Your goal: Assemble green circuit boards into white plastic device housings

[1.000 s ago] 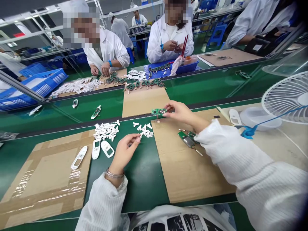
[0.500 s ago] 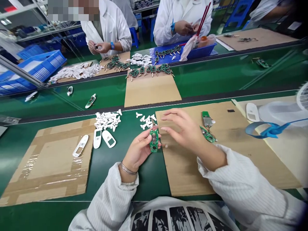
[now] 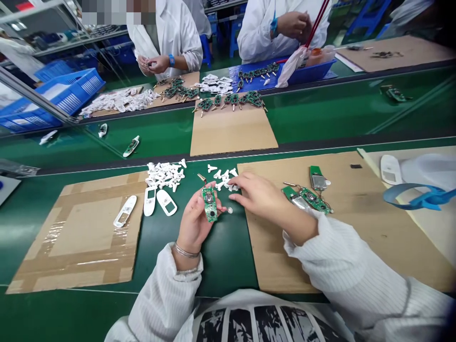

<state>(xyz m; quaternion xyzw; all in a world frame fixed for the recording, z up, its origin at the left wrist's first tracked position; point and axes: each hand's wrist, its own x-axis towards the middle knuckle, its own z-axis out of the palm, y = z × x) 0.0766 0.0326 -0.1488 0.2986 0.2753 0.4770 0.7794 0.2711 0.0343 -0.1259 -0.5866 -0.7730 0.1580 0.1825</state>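
Since the left hand (image 3: 193,225) pinches the green circuit board (image 3: 210,204) lightly, it could slip; the right hand (image 3: 261,199), fingers spread, could knock the silver disc (image 3: 230,210) aside.

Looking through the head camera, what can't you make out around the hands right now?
Head view only:
Underside of the flat green circuit board: hidden by the left hand holding it.
Small round silver disc: too small to identify.
White plastic pieces: those nearest the right hand may be partly hidden by its fingers.
Green boards on the brown cardboard sheet: markings too small to read.
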